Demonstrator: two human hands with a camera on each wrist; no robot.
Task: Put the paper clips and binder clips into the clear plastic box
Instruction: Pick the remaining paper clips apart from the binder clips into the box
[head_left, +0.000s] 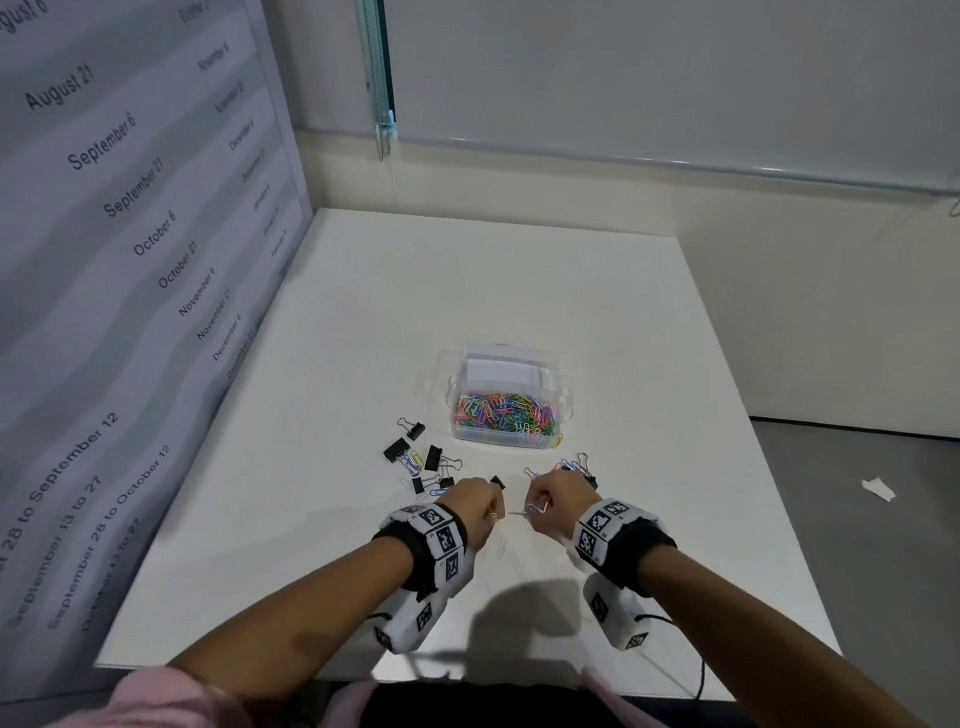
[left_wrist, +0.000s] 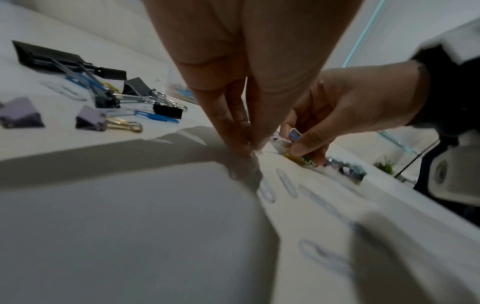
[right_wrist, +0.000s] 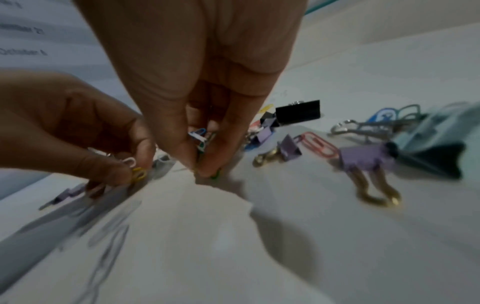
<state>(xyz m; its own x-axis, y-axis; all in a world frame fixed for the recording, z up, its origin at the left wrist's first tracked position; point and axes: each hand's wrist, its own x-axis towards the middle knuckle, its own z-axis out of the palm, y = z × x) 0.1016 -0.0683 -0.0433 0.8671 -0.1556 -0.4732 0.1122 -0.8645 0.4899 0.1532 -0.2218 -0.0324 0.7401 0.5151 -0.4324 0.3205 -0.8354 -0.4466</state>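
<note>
The clear plastic box (head_left: 563, 410) stands mid-table, its bottom covered with coloured paper clips (head_left: 506, 413). Black binder clips (head_left: 415, 457) and a few paper clips lie to its front left. More clips, purple binder clips (right_wrist: 363, 158) among them, lie to its front right (head_left: 576, 465). My two hands are close together in front of the box, just above the table. The left hand (head_left: 493, 512) pinches white and yellow paper clips (right_wrist: 135, 168). The right hand (head_left: 535, 506) pinches a small bunch of blue, white and green paper clips (right_wrist: 200, 139). White paper clips (left_wrist: 285, 183) lie under the hands.
A panel printed with dates (head_left: 130, 234) rises along the table's left side. The white table (head_left: 649, 338) ends at its right edge, where the grey floor holds a paper scrap (head_left: 878, 488). A white card (head_left: 498, 371) lies at the back of the box.
</note>
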